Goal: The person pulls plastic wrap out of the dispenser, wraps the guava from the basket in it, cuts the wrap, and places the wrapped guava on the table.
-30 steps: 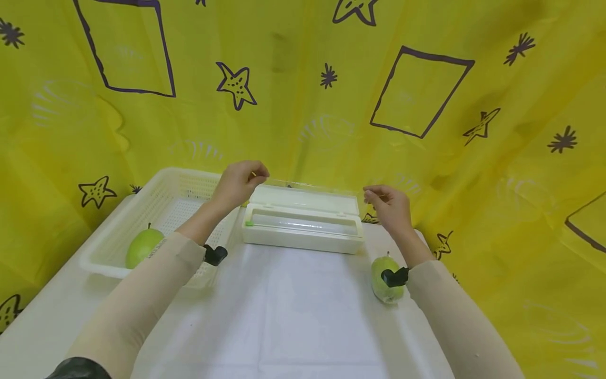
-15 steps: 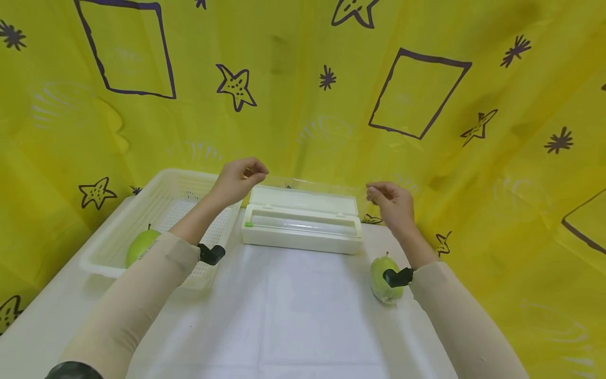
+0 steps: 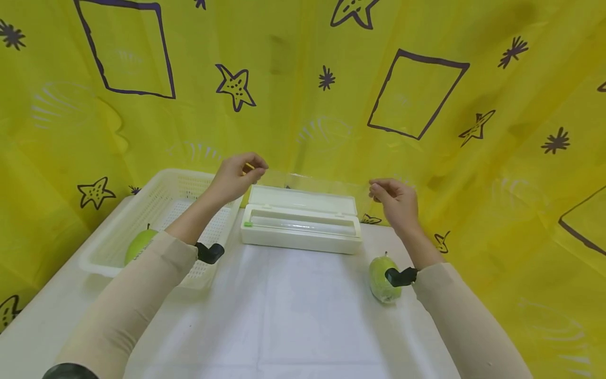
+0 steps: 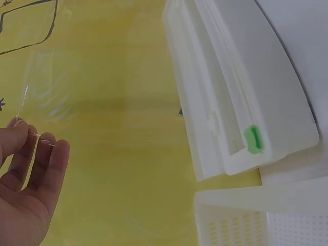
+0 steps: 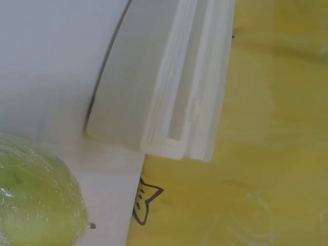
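Note:
My left hand (image 3: pixel 235 176) pinches one corner of a clear sheet of cling film (image 3: pixel 312 180) between thumb and fingers. At the other end my right hand (image 3: pixel 399 204) pinches the film too, so it spans the gap between both hands. Below it stands a white cling film dispenser (image 3: pixel 301 241), its lid (image 3: pixel 303 199) tipped back. The film roll (image 3: pixel 303 225) lies inside, and a green slider (image 4: pixel 253 139) sits at the left end. In the left wrist view the film's edge glints at the fingertips. My right hand is outside the right wrist view.
A film-wrapped pear (image 3: pixel 381 279) lies on the white tabletop (image 3: pixel 303 310) below my right wrist. At left, a white plastic basket (image 3: pixel 165 176) holds another green pear (image 3: pixel 138 245), partly behind my left sleeve. A yellow patterned curtain (image 3: pixel 293 105) hangs directly behind the dispenser.
Both hands have risen a little, the right one also drifting slightly right. The cling film between them stands higher above the dispenser lid. Dispenser, basket and pears have stayed put.

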### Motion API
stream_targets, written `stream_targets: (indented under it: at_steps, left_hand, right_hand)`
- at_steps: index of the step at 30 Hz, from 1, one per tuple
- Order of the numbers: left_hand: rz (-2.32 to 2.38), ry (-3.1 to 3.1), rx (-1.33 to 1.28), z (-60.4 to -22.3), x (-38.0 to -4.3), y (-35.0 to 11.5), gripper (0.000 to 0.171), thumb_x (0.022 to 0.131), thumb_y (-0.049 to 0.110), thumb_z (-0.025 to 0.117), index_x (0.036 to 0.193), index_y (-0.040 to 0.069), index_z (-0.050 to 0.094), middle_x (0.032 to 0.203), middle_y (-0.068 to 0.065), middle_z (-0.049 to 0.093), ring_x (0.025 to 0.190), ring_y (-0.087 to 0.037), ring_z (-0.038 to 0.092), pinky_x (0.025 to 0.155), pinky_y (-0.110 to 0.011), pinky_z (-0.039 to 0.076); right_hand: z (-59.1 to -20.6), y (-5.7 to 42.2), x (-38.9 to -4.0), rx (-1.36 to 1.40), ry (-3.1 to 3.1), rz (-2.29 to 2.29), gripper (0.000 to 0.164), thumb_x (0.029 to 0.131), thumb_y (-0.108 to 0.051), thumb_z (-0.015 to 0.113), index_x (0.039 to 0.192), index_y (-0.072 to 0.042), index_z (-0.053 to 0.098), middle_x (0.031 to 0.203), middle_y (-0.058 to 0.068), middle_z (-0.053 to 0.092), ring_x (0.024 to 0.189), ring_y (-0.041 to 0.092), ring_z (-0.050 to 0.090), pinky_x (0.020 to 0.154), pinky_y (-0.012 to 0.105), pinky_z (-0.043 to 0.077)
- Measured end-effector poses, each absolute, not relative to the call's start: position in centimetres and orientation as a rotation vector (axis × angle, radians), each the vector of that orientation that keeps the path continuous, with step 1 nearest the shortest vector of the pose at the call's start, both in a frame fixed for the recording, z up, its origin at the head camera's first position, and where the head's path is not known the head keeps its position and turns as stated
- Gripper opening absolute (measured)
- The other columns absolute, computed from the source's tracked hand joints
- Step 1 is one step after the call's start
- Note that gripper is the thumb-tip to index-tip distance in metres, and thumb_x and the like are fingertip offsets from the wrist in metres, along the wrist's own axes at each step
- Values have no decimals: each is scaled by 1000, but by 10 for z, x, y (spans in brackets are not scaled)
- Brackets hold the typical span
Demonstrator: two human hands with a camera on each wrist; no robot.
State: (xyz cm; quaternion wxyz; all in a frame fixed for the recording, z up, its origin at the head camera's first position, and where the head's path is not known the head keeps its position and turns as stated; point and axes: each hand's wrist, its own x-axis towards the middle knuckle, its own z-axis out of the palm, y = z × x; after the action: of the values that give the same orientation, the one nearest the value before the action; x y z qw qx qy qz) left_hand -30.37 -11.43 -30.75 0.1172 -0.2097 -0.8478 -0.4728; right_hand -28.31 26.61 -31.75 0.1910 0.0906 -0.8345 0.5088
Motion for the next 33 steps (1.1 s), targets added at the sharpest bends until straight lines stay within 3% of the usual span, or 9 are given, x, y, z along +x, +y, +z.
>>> stream_targets:
  at_steps: [10, 19, 33]
  left_hand:
    - [-1357, -2419, -628, -301, -300, -113, 12, 99, 12, 62, 107, 5, 68, 103, -11, 69, 85, -28, 67, 72, -30, 56]
    - [-1328, -2394, -636, -289, -299, -113, 12, 100, 12, 61, 107, 6, 68, 103, -11, 69, 85, -25, 67, 73, -28, 56]
    - [-1303, -2327, -670, -274, -294, -111, 11, 99, 8, 62, 105, 4, 69, 103, -11, 70, 83, -21, 68, 71, -26, 56]
  right_hand:
    - [-308, 269, -280, 281, -2312, 1462, 29, 99, -19, 63, 115, 5, 68, 94, 4, 71, 85, 15, 65, 79, 16, 55]
    - [-297, 269, -276, 288, -2301, 1442, 30, 99, -27, 62, 113, -1, 70, 102, 13, 70, 87, 12, 66, 81, 17, 55]
    - [-280, 269, -270, 300, -2241, 1490, 28, 98, -24, 64, 113, -3, 72, 97, 1, 72, 87, 10, 67, 81, 16, 55]
